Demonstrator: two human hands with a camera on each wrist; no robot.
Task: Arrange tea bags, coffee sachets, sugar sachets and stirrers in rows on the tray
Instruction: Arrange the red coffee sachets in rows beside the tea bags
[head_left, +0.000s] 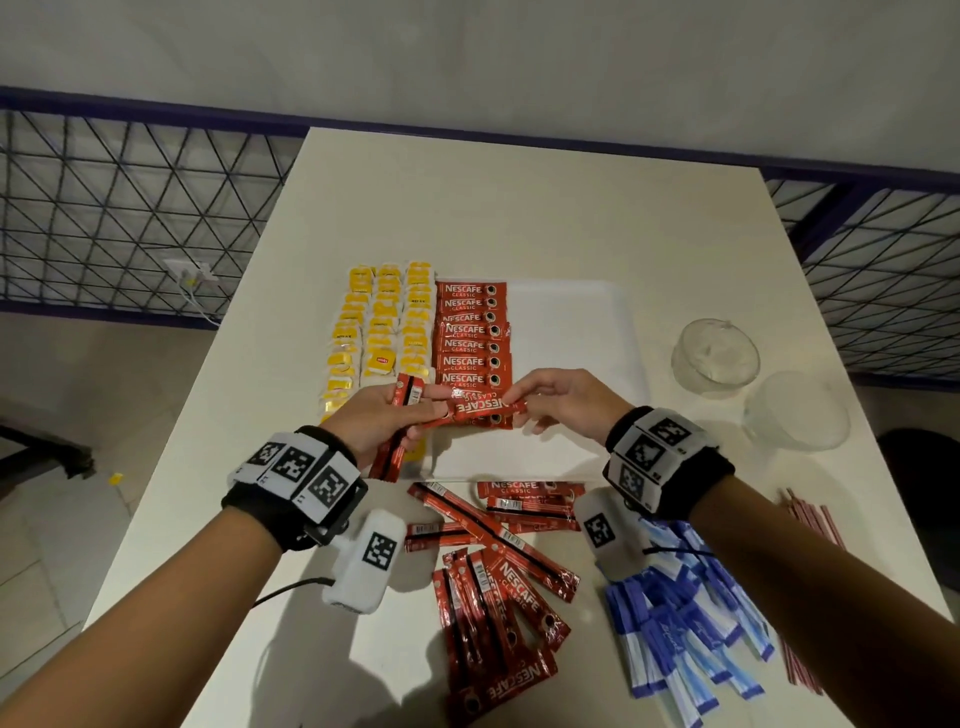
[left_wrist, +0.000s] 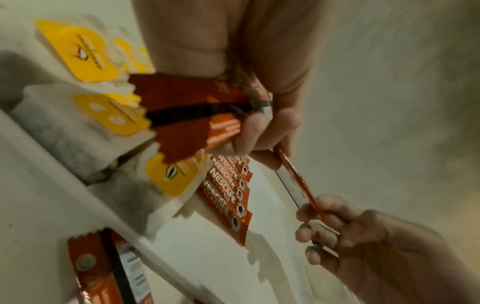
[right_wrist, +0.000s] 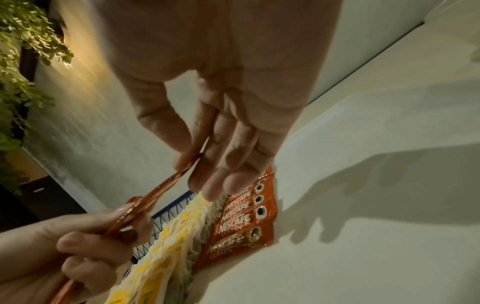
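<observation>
A white tray (head_left: 571, 312) holds three columns of yellow tea bags (head_left: 382, 322) and a column of red coffee sachets (head_left: 470, 338). My left hand (head_left: 382, 423) grips a small bundle of coffee sachets (head_left: 397, 431) over the tray's near left part. One sachet (head_left: 480, 407) stretches between both hands above the column's near end. My right hand (head_left: 558, 402) pinches its right end between thumb and forefinger (right_wrist: 187, 152). In the left wrist view the bundle (left_wrist: 187, 115) sits under my curled fingers, with the passed sachet (left_wrist: 293, 174) edge-on.
Loose coffee sachets (head_left: 498, 582) lie in front of the tray. Blue sugar sachets (head_left: 685, 623) and red stirrers (head_left: 815, 525) lie at the near right. Two clear glass bowls (head_left: 717, 353) (head_left: 795, 410) stand right of the tray. A wire fence (head_left: 104, 208) runs behind the table.
</observation>
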